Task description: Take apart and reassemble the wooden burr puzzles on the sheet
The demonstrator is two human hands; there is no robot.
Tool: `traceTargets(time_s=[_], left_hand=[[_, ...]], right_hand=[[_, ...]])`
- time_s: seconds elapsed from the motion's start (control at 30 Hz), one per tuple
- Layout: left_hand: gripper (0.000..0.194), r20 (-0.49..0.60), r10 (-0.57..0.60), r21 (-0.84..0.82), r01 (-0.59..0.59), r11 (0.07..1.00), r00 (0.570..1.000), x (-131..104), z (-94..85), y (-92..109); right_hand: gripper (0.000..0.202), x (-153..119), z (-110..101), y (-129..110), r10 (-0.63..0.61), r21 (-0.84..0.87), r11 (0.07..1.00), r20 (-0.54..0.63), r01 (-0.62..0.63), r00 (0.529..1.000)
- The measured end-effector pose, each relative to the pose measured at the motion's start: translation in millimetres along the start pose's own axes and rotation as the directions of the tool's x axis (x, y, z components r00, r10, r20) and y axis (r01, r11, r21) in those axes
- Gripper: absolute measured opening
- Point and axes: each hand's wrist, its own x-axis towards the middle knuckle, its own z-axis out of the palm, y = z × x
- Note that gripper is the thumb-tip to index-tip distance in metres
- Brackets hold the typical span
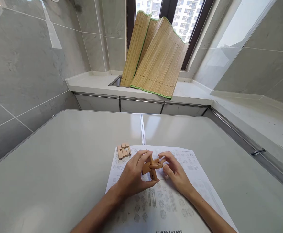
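Several interlocked wooden pieces (pixel 153 167) form a cross-like shape above the printed sheet (pixel 165 200). My left hand (pixel 137 173) grips this wooden assembly between its fingertips at the top and its thumb at the bottom. At the right side of the assembly is my right hand (pixel 176 173), its fingers and thumb apart, with the fingertips close to the protruding piece; whether they touch it is unclear. A dark mark shows on the lower piece. Notched wooden pieces (pixel 124 151) lie at the sheet's upper left corner, one with a number on it.
The sheet lies on a glossy light table (pixel 70 155) with a seam running away from me. Beyond the table's far edge, a white ledge (pixel 97 84) holds a folded bamboo mat (pixel 159 58) against the window. Tiled walls stand on both sides.
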Motion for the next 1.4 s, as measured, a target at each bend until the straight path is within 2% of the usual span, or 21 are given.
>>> traceTargets(time_s=[0.03, 0.1, 0.23, 0.73, 1.03, 1.2, 1.3, 1.4], left_hand=[[0.091, 0.020, -0.025, 0.002, 0.025, 1.000, 1.000, 0, -0.1, 0], [0.092, 0.070, -0.066, -0.007, 0.066, 0.998, 0.995, 0, -0.6, -1], [0.092, 0.141, -0.112, -0.034, 0.118, 0.992, 0.984, 0, -1.4, 0], [0.100, 0.173, -0.199, -0.076, 0.214, 0.974, 0.965, 1, -0.5, -2], [0.080, 0.221, -0.159, -0.099, 0.184, 0.978, 0.962, 6, -6.7, -3], [0.076, 0.223, -0.174, -0.106, 0.201, 0.974, 0.959, 7, -7.1, -2], [0.075, 0.208, -0.194, -0.101, 0.219, 0.971, 0.959, 6, -5.4, -1], [0.073, 0.204, -0.212, -0.097, 0.235, 0.967, 0.956, 3, -2.7, 0]], right_hand=[[0.035, 0, 0, -1, -0.053, -0.039, 0.998, -0.023, 0.052, 0.998], [0.027, 1, 0, -2, -0.122, -0.092, 0.988, 0.002, 0.122, 0.993], [0.013, 2, 0, -3, -0.150, -0.142, 0.977, 0.079, 0.160, 0.986], [0.010, -1, 3, -1, -0.012, -0.057, 0.998, 0.036, 0.014, 0.999], [0.014, -2, 2, -1, -0.011, -0.033, 0.999, 0.071, 0.013, 0.997], [0.021, -5, 9, -1, -0.018, -0.104, 0.994, 0.010, 0.019, 1.000], [0.021, -5, 11, -3, -0.051, -0.141, 0.989, -0.010, 0.049, 0.999], [0.020, -6, 13, -4, -0.034, -0.145, 0.989, -0.021, 0.031, 0.999]])
